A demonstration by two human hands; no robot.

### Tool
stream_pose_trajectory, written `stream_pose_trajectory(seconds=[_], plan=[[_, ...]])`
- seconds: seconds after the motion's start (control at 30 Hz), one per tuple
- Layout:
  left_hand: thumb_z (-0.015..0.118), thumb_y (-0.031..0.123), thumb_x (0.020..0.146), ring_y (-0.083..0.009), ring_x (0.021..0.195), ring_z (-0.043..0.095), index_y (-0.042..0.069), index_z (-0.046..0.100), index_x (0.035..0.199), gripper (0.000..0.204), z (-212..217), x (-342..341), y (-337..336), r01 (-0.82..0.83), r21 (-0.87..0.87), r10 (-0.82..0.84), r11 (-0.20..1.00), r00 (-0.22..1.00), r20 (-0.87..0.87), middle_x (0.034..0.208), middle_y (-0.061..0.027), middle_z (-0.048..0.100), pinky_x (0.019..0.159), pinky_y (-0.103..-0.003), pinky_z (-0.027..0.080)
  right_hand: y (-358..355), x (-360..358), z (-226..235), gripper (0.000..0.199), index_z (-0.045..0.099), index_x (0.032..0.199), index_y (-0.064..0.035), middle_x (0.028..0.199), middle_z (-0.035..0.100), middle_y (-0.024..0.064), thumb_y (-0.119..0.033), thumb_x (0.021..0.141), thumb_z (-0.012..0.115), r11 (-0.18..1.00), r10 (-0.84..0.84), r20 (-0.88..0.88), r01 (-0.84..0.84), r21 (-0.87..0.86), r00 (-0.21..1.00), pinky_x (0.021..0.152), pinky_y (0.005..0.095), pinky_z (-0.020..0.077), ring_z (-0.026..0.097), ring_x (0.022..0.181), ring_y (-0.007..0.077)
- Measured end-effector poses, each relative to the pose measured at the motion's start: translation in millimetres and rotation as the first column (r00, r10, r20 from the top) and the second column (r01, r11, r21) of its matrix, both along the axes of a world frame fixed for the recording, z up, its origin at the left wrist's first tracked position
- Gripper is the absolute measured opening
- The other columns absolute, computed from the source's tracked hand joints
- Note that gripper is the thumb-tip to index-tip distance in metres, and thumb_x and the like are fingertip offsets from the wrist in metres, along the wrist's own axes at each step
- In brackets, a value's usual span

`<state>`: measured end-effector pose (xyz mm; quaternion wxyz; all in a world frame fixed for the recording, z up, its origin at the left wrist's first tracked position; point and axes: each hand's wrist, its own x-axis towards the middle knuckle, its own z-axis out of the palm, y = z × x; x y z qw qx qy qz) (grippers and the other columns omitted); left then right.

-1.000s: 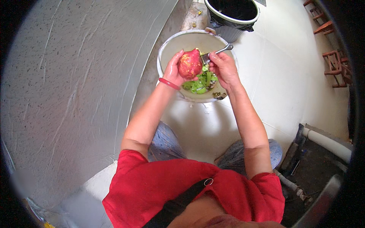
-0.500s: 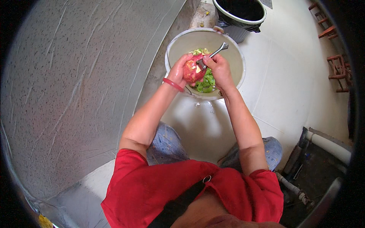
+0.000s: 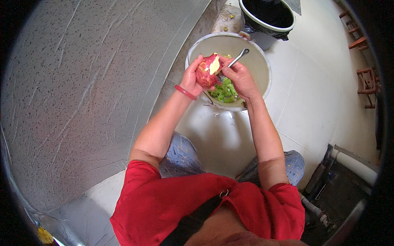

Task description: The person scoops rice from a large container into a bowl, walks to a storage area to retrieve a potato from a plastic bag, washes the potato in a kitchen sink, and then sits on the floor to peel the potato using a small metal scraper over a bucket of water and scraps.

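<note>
My left hand, with a red bangle at its wrist, is wrapped round a fat red-skinned sweet potato. A bare pale-yellow patch shows on the upper right of its skin. In my right hand is a metal peeler, its handle slanting up to the right past the thumb; its working end is mostly hidden beside the sweet potato. Both hands are over a pale round bucket. Inside lie green leaves and pale scraps.
A bin lined with a black bag stands just beyond the bucket. To the left slopes a large grey speckled surface under wrinkled plastic film. Wooden stools are at the far right, a white pipe at the lower right.
The peeler has moved to the right off the sweet potato's face, and the bare yellow patch shows larger. The whole scene has shifted slightly right and down.
</note>
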<state>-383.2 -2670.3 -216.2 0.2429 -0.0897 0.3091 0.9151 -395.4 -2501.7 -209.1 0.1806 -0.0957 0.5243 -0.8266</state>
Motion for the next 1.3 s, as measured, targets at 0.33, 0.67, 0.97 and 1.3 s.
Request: stream_pose_trajectory(seconds=[0.33, 0.67, 0.97, 1.3], plan=[[0.048, 0.030, 0.084, -0.0210, 0.092, 0.057, 0.002, 0.043, 0.118, 0.044, 15.4, 6.9, 7.4, 0.062, -0.226, -0.089, 0.972, 0.990, -0.113, 0.106, -0.0103, 0.056, 0.078, -0.037, 0.048, 1.7, -8.4, -8.0, 0.025, 0.055, 0.101, 0.0014, 0.088, 0.058, 0.0030, -0.017, 0.084, 0.053, 0.987, -0.130, -0.014, 0.131, 0.097, 0.991, 0.072, 0.0245, 0.0422, 0.052, 0.078, 0.0103], [0.043, 0.034, 0.083, -0.0230, 0.092, 0.057, 0.004, 0.047, 0.116, 0.045, 0.1, 3.0, -2.7, 0.107, -0.088, -0.109, 0.990, 0.994, -0.018, 0.107, -0.0120, 0.057, 0.079, -0.036, 0.048, 3.2, -16.8, -18.9, 0.017, 0.054, 0.091, -0.0008, 0.081, 0.057, 0.0040, -0.016, 0.084, 0.051, 0.992, -0.119, 0.111, 0.115, 0.043, 0.987, 0.065, 0.0250, 0.0448, 0.054, 0.073, 0.0116], [0.037, 0.036, 0.083, -0.0244, 0.090, 0.058, 0.005, 0.047, 0.116, 0.046, 2.6, 6.6, -2.4, 0.068, 0.001, -0.068, 0.998, 0.998, -0.009, 0.105, -0.0120, 0.057, 0.064, -0.039, 0.052, 2.3, -15.5, -26.1, 0.018, 0.052, 0.091, 0.0025, 0.089, 0.062, 0.0110, -0.014, 0.086, 0.049, 0.906, -0.219, -0.204, 0.276, 0.320, 0.954, 0.066, 0.0265, 0.0476, 0.058, 0.071, 0.0141], [0.043, 0.034, 0.088, -0.0223, 0.091, 0.056, 0.004, 0.046, 0.117, 0.042, -8.9, -2.3, 7.6, -0.125, -0.151, 0.114, 0.981, 0.991, -0.075, 0.107, -0.0099, 0.056, 0.081, -0.037, 0.045, 4.3, -5.4, -16.8, 0.039, 0.046, 0.118, 0.0016, 0.106, 0.055, 0.0075, -0.013, 0.083, 0.054, 0.995, 0.001, 0.041, 0.003, -0.100, 0.999, 0.083, 0.0261, 0.0417, 0.053, 0.093, 0.0137]])
